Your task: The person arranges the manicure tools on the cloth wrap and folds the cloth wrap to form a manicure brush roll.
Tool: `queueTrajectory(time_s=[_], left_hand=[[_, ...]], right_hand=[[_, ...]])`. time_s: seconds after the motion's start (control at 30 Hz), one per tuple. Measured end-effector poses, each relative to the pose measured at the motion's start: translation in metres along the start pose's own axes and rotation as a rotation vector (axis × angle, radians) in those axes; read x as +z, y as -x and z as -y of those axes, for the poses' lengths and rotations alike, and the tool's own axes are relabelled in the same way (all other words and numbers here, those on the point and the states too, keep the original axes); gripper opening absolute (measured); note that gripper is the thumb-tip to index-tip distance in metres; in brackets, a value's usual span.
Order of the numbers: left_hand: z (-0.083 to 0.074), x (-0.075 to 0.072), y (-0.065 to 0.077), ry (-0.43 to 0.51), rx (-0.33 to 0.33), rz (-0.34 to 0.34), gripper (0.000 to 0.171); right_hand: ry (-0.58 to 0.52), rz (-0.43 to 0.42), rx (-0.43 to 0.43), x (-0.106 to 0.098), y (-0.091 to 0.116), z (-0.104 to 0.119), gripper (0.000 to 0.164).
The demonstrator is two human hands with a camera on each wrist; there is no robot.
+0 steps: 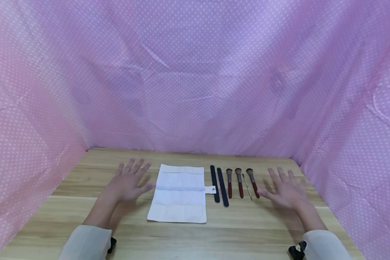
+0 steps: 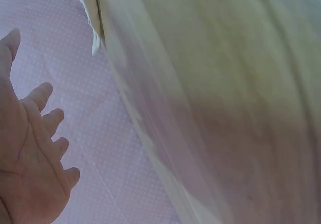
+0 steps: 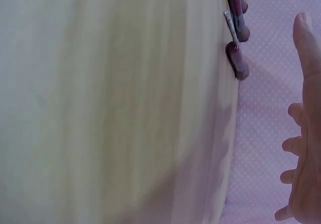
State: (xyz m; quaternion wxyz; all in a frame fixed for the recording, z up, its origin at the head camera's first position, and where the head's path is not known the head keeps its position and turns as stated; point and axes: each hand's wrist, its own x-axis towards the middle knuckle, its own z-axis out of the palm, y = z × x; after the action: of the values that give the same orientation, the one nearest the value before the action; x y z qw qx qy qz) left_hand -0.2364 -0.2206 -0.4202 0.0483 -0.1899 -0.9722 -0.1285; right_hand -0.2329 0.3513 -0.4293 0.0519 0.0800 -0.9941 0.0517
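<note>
With fingers spread, my left hand (image 1: 128, 183) hovers over the table to the left of a white cloth pouch (image 1: 178, 206). The pouch lies flat, unfolded, its snap tab (image 1: 210, 189) sticking out to the right across a black nail file (image 1: 215, 180). A second black file (image 1: 222, 187) lies beside it. Further right are three makeup brushes with red handles (image 1: 229, 186), (image 1: 239, 184), (image 1: 252, 183) and a thin metal tool (image 1: 247, 186) between two of them. My right hand (image 1: 286, 191), fingers also spread, is held just right of the last brush, holding nothing.
The light wooden table (image 1: 240, 238) has pink polka-dot fabric (image 1: 195, 90) hanging behind it and on both sides. A dark band (image 1: 297, 251) sits at the right wrist, and another (image 1: 112, 245) at the left.
</note>
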Motion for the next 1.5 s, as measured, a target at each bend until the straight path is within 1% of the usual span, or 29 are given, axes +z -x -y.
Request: queueTrajectory(time_s=[0.1,0.23,0.33,0.47,0.53,0.63,0.7,0.83,0.93,1.03,1.1,1.23,1.4,1.5], left_hand=[[-0.002,0.002,-0.004,0.021,0.013,0.009,0.079],[-0.007,0.006,-0.012,0.062,0.033,0.031,0.076],[-0.012,0.009,-0.019,0.067,0.04,0.065,0.077],[-0.018,0.011,-0.03,0.049,0.045,0.106,0.075],[-0.021,0.013,-0.035,0.041,0.051,0.115,0.071],[-0.027,0.015,-0.044,0.033,0.067,0.114,0.06],[-0.031,0.016,-0.048,0.046,0.053,0.129,0.053],[-0.036,0.017,-0.053,0.114,0.032,0.162,0.039],[-0.036,0.019,-0.056,0.179,0.031,0.195,0.028],[-0.035,0.02,-0.058,0.266,0.011,0.234,0.02],[-0.033,0.02,-0.057,0.31,-0.007,0.259,0.018],[-0.03,0.02,-0.056,0.361,-0.029,0.283,0.017],[-0.024,0.022,-0.054,0.419,-0.03,0.287,0.013],[-0.022,0.023,-0.053,0.459,-0.051,0.287,0.013]], right_hand=[[0.0,-0.004,-0.023,0.0,-0.007,0.005,0.102],[-0.039,-0.005,-0.068,-0.001,-0.021,0.017,0.099],[-0.083,0.003,-0.107,0.0,-0.034,0.03,0.097],[-0.105,0.004,-0.166,0.002,-0.051,0.049,0.094],[-0.112,0.004,-0.194,0.002,-0.059,0.059,0.092],[-0.119,0.016,-0.216,0.002,-0.069,0.073,0.089],[-0.115,0.027,-0.228,0.001,-0.075,0.082,0.087],[-0.136,0.073,-0.23,0.001,-0.086,0.102,0.081],[-0.145,0.11,-0.244,0.003,-0.095,0.114,0.075],[-0.125,0.13,-0.268,0.008,-0.103,0.122,0.07],[-0.108,0.142,-0.275,0.01,-0.107,0.127,0.069],[-0.09,0.145,-0.288,0.016,-0.113,0.134,0.066],[-0.085,0.133,-0.303,0.028,-0.12,0.139,0.062],[-0.099,0.146,-0.281,0.033,-0.124,0.141,0.062]])
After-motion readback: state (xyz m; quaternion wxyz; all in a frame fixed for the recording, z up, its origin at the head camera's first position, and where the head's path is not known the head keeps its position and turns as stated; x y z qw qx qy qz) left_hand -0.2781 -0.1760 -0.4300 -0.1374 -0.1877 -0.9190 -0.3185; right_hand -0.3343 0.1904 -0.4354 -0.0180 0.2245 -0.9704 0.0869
